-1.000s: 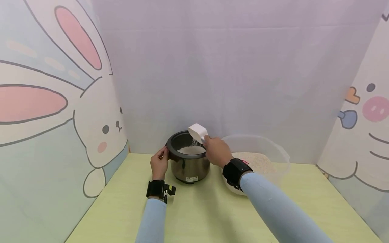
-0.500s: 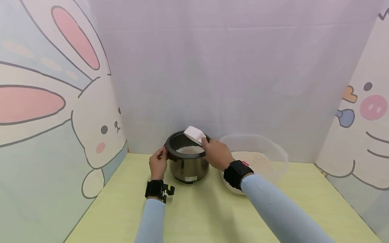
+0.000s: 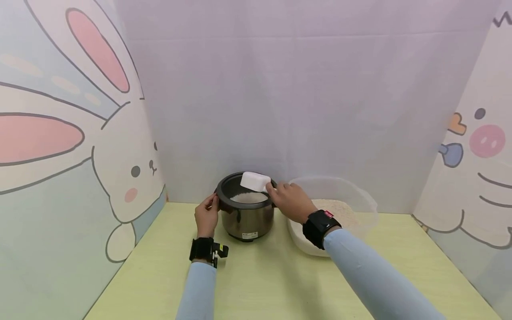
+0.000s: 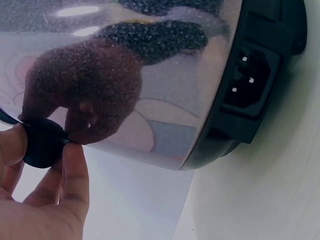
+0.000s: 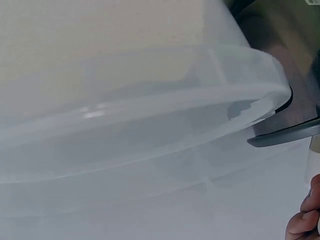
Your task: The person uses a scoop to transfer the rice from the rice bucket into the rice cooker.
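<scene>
A rice cooker (image 3: 249, 224), lidless with a dark rim, stands on the table with white rice (image 3: 248, 198) inside. My left hand (image 3: 206, 218) pinches the black side handle (image 4: 44, 145) of the cooker between thumb and fingers. Over the cooker's opening, my right hand (image 3: 295, 203) grips a white scoop (image 3: 255, 182) by its handle. The scoop is tipped over, its underside facing up, and hides part of the pot's inside. In the right wrist view, only some fingers of the right hand (image 5: 304, 217) show at the edge.
Right of the cooker stands a translucent plastic tub (image 3: 308, 249) holding more rice (image 3: 338, 213), partly under my right forearm. A power socket (image 4: 250, 80) sits low on the cooker's side. A pale curtain (image 3: 256, 111) hangs behind the yellow-green table (image 3: 256, 289).
The right hand has turned the scoop further over and lowered it toward the pot. The grains falling from it a second ago no longer show. My left hand keeps its hold on the handle.
</scene>
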